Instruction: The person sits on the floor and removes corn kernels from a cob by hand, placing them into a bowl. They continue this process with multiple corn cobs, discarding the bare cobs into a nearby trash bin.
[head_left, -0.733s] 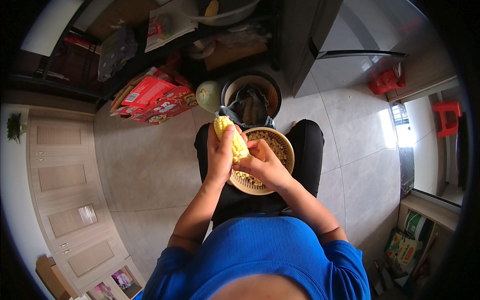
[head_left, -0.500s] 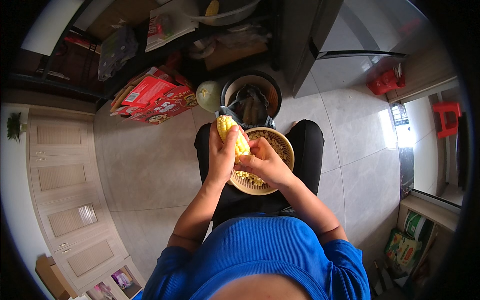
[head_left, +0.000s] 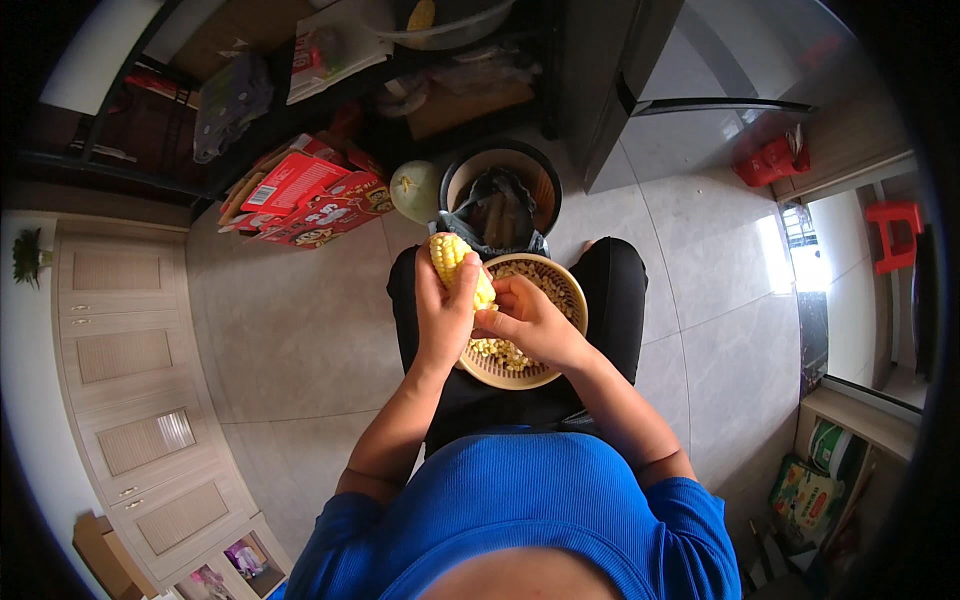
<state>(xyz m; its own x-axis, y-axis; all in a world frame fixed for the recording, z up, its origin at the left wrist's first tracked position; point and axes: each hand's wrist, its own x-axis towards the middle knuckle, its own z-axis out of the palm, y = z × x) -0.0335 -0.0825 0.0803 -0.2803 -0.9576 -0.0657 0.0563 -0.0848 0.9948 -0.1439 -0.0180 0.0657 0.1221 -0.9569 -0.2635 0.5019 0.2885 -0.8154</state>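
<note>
My left hand (head_left: 444,305) is wrapped round a yellow corn cob (head_left: 452,258), which points up and away from me. At the cob's near end, the bent fingers of my right hand (head_left: 528,318) press on the kernels; whether loose kernels are pinched there is hidden. Both hands are above a tan slotted plastic basket (head_left: 577,296) resting on my lap. Loose corn kernels (head_left: 503,354) lie inside the basket, partly covered by my right hand.
Beyond my knees stands a round bin (head_left: 548,180) with a dark plastic bag (head_left: 505,228) in it. Left of it are a pale green melon (head_left: 412,192) and a red cardboard box (head_left: 325,205). A clear bowl (head_left: 465,35) with corn sits on the shelf; a grey refrigerator (head_left: 700,65) stands right.
The cob has tilted a little in my left hand, and less of its near end shows. My right fingers have shifted slightly on the kernels.
</note>
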